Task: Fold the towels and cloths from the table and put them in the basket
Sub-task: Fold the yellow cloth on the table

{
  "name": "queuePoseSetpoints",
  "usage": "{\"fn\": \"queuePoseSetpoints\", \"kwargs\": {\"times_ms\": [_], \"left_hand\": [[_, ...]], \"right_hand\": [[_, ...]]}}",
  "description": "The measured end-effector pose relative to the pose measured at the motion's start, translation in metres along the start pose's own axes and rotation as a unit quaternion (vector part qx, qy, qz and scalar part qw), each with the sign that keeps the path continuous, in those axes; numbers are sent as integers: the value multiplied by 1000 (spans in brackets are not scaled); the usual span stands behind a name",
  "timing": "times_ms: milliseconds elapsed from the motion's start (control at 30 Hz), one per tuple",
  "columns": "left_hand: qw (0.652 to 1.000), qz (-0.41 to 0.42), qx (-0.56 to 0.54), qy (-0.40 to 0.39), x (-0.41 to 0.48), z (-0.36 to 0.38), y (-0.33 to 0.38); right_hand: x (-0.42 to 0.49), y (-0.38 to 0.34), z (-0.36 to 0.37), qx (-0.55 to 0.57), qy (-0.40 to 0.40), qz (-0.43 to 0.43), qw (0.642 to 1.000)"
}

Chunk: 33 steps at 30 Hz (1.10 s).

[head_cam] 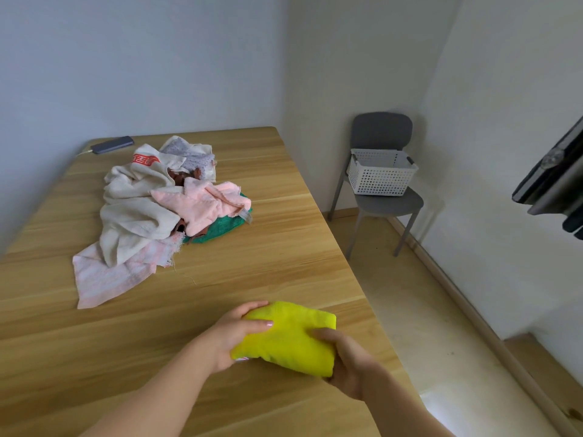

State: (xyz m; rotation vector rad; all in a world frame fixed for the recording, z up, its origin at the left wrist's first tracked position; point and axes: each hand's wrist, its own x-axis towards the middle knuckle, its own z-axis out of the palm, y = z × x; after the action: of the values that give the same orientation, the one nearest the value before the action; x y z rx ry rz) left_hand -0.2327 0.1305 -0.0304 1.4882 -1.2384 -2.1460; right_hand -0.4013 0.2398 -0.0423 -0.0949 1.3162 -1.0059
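Two hands [239, 335] [350, 364], one folded yellow cloth [290, 339]

Both forearms bare, reaching forward from bottom edge, converging toward centre. Left hand [235, 337]: palm inward, fingers curled over far upper corner of yellow cloth [288, 337], thumb laid flat across its top (nail visible). Right hand [344, 362]: clamped on near right edge of same cloth, thumb on top, remaining fingers hidden beneath. Wrists roughly level, hands close together, cloth between them.
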Motion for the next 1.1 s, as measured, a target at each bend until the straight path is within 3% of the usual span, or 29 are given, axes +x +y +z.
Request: {"fn": "queuePoseSetpoints", "kwargs": {"times_ms": [133, 200, 267, 333, 467, 600, 700, 933, 1100], "left_hand": [[998, -3, -29, -63, -25, 0, 8], [992, -1, -119, -28, -27, 7, 10], [964, -1, -265, 15, -25, 22, 8], [944, -36, -328, -1, -22, 44, 1], [970, -103, -213, -59, -15, 106, -15], [997, -8, -79, 27, 12, 171, -6], [999, 24, -14, 19, 36, 214, 3], [999, 16, -26, -35, 106, 387, 28], [999, 2, -48, -16, 146, 486, 47]], "right_hand": [[-27, 6, 6, 67, -22, -12, 997], [-37, 12, 9, 117, -2, -38, 992], [-44, 17, 8, 178, 22, -78, 981], [-50, 21, 2, 224, 33, -106, 968], [-68, 21, -22, 224, 54, -120, 966], [-87, 3, -78, 230, 80, -134, 961], [-89, -19, -122, 207, 123, -127, 962], [-97, -99, -294, 133, 179, -120, 967], [-94, -152, -389, 121, 166, -112, 972]]}}
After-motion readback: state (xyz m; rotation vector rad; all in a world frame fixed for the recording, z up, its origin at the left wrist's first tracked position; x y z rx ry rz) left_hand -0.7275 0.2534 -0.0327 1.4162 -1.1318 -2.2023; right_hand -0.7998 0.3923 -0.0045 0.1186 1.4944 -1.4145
